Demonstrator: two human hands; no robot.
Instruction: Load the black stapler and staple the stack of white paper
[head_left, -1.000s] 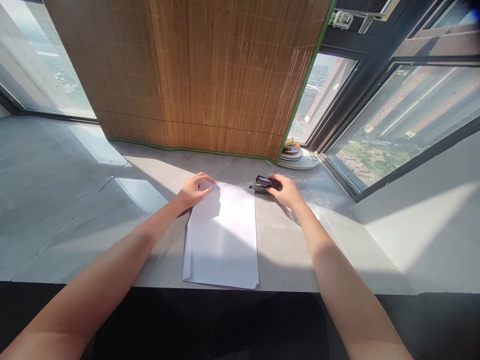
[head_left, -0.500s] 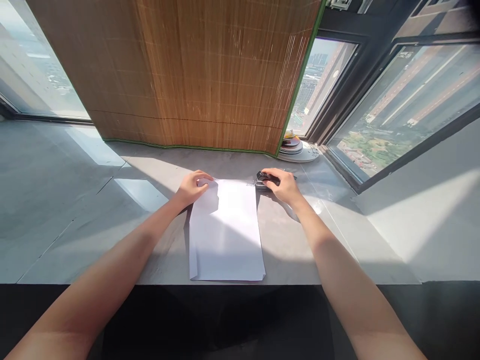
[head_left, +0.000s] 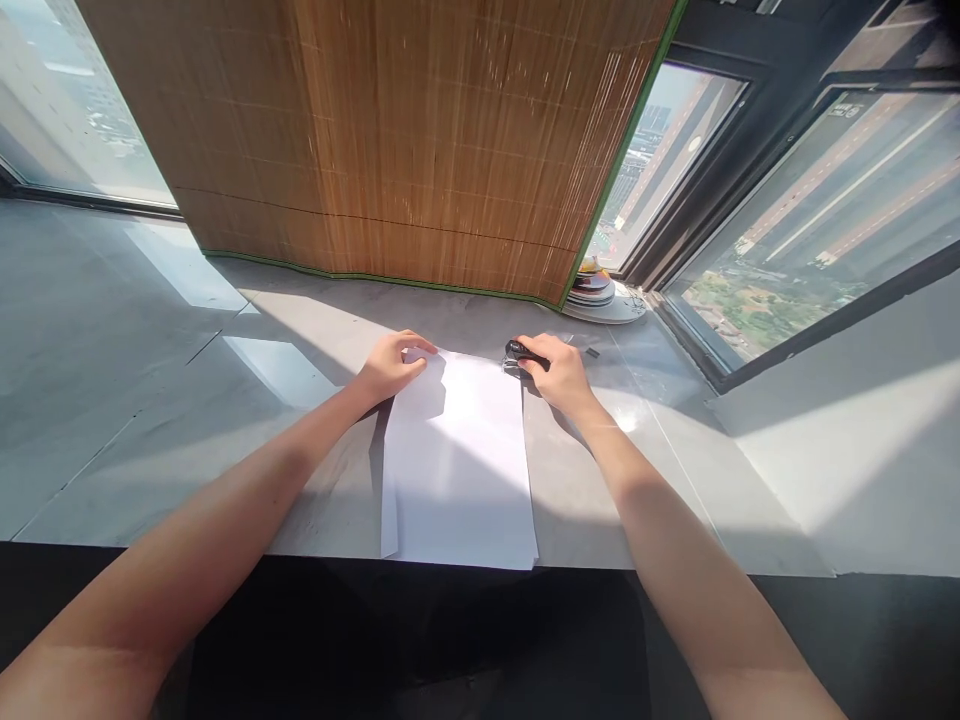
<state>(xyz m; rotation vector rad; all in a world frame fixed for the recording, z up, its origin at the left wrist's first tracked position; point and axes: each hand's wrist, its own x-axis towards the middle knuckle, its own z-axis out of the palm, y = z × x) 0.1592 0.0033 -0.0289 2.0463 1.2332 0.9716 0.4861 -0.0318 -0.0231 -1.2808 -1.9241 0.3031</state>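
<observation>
no readable text, window marking (head_left: 846, 110) too small to read

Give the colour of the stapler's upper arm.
Black; the stapler shows best in the head view.

The left hand (head_left: 391, 367) and right hand (head_left: 561, 375) are bare, with slim fingers (head_left: 417, 341) and nails too small to make out; the left forearm (head_left: 240, 515) and right forearm (head_left: 656, 510) are bare too, smooth and slender, narrow at the wrists, widening toward the elbows; a shadow's edge crosses the right one.
</observation>
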